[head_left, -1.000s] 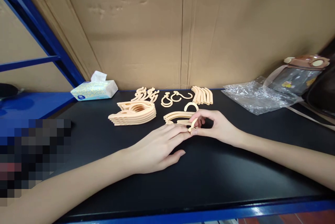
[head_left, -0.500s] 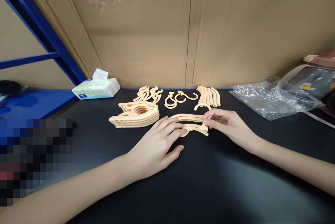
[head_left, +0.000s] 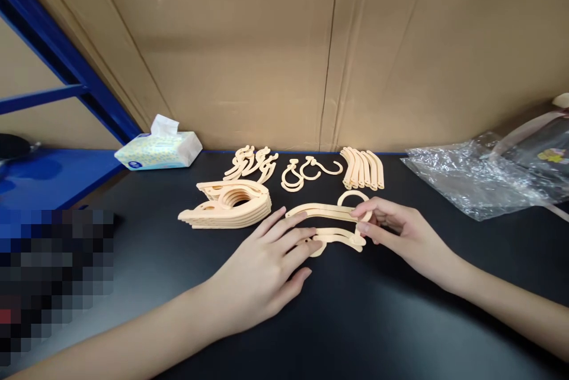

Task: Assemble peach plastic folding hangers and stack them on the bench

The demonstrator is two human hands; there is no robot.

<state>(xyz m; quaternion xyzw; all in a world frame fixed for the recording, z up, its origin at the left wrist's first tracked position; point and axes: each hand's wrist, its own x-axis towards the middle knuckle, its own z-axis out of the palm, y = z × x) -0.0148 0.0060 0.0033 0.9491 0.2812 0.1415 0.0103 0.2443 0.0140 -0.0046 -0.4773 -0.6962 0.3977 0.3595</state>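
Note:
My left hand lies palm down with fingers spread. Its fingertips rest on the left ends of two cream plastic hanger pieces: a curved upper arm and a shorter lower piece. Between thumb and fingers, my right hand pinches a cream hanger hook. The hook's curve points away from me, and its round base sits at the right end of the lower piece; whether they are joined I cannot tell. Left of these pieces is a stack of folded hanger bodies.
Along the table's back are small curved parts, loose hooks and a row of hanger arms. A tissue pack stands back left. Crumpled clear plastic and a bottle lie at right. Cardboard walls the back.
The view has shifted slightly. In my right hand the hook has turned, so its curve now shows as a rounder loop. My left hand stays on the hanger pieces.

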